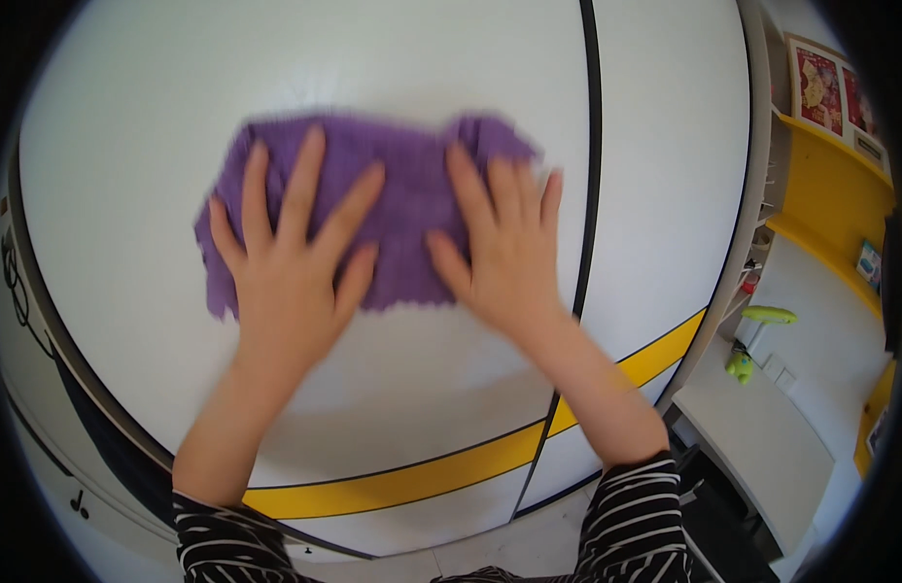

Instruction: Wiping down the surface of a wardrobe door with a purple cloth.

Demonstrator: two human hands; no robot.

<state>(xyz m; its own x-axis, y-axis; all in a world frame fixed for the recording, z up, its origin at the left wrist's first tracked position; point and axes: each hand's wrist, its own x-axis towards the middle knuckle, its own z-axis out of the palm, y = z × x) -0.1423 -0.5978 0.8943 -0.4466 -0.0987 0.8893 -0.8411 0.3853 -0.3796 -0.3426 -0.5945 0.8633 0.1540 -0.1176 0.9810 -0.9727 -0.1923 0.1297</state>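
Note:
A purple cloth (pixel 414 211) lies spread flat against the white panel of a wardrobe door (pixel 422 364). My left hand (pixel 290 270) presses on its left half, fingers spread wide. On the cloth's right part rests my right hand (pixel 506 248), thumb and index finger apart, the other fingers closer together; its little finger reaches past the cloth's edge onto the door. The cloth's upper right corner is bunched into folds. Both palms face the door and neither hand grips the cloth.
A dark vertical strip (pixel 591 146) divides the door panels, and a yellow band (pixel 400 477) crosses them low down. At the right stand a pale desk (pixel 764 452) with a green lamp (pixel 768 315), a dark chair (pixel 728 503) and yellow shelves (pixel 823 259). A black cable (pixel 17 291) hangs at the left.

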